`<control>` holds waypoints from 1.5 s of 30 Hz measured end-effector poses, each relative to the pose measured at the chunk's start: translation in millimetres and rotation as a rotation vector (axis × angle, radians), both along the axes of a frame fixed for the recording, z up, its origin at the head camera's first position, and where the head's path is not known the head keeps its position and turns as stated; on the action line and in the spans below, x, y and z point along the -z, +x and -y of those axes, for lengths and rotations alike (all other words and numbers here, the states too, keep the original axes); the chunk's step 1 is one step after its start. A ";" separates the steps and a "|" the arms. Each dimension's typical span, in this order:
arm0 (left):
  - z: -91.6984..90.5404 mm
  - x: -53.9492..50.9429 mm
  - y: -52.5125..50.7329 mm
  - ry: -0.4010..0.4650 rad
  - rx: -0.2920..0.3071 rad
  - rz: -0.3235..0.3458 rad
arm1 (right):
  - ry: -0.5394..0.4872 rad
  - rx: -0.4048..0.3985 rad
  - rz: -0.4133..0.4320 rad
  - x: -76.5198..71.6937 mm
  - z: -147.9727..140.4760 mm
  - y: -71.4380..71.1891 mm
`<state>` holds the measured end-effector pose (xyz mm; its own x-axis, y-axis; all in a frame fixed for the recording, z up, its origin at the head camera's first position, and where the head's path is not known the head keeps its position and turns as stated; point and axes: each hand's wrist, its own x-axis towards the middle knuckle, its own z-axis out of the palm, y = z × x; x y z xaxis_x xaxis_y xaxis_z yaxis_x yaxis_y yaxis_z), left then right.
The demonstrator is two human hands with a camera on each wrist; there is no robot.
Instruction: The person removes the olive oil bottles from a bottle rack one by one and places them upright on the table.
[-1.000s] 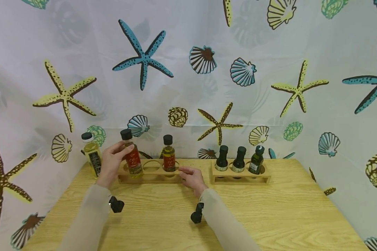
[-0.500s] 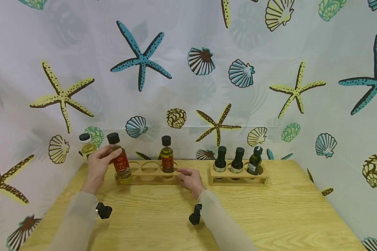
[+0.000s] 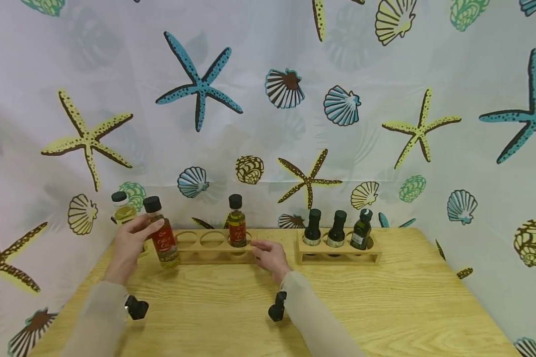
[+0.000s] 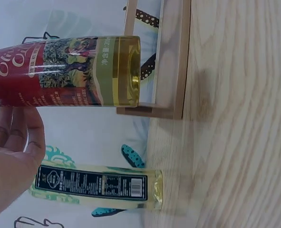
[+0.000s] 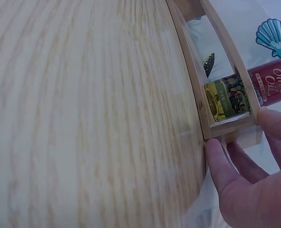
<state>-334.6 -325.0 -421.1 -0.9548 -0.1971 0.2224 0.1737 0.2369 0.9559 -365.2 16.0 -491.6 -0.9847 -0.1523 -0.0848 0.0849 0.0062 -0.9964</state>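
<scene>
At far left, a pale oil bottle point(image 3: 125, 214) stands near the back left corner of the table point(image 3: 406, 287), partly hidden by the left hand point(image 3: 126, 250) and limiting its outward room. The left grip is closed about an olive oil bottle point(image 3: 165, 243), tilted cap-leftward and raised just in front of the left end of the left rack point(image 3: 219, 257); table surface extends nearer, between the forearms. Two ring openings lie between this bottle and a second olive oil bottle point(image 3: 237, 229), seated in the rightmost ring. The right hand point(image 3: 270, 258) grips the rack's right end. Beyond a narrow gap, the right rack point(image 3: 323, 250), carrying three dark bottles point(image 3: 337, 229), obstructs rightward travel. Farther right, open table reaches the patterned cloth point(image 3: 496, 238).
</scene>
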 end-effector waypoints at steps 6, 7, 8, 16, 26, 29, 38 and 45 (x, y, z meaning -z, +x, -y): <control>9.6 0.7 1.9 -0.017 -0.028 -0.028 | -0.003 0.002 0.008 1.9 -3.4 -9.2; 11.1 1.3 2.1 -0.044 -0.033 -0.022 | -0.002 0.007 0.004 1.1 -4.3 -9.8; 12.9 2.2 2.2 -0.062 -0.036 -0.016 | -0.002 0.012 0.005 0.3 -5.0 -10.5; 35.3 12.6 10.2 -0.101 -0.107 0.047 | -0.006 0.003 0.002 -2.5 -4.5 -11.7; 50.2 16.8 16.1 -0.109 -0.124 0.069 | -0.009 -0.006 -0.011 -25.1 -5.4 13.8; 53.0 19.6 17.7 -0.124 -0.114 0.077 | 0.005 -0.003 -0.022 -23.8 -4.0 16.6; 67.1 23.5 20.8 -0.210 -0.092 0.077 | -0.009 0.005 0.018 -5.4 -1.5 1.7; 80.4 25.3 23.0 -0.209 -0.115 0.106 | -0.002 0.014 0.009 7.9 -0.8 -8.3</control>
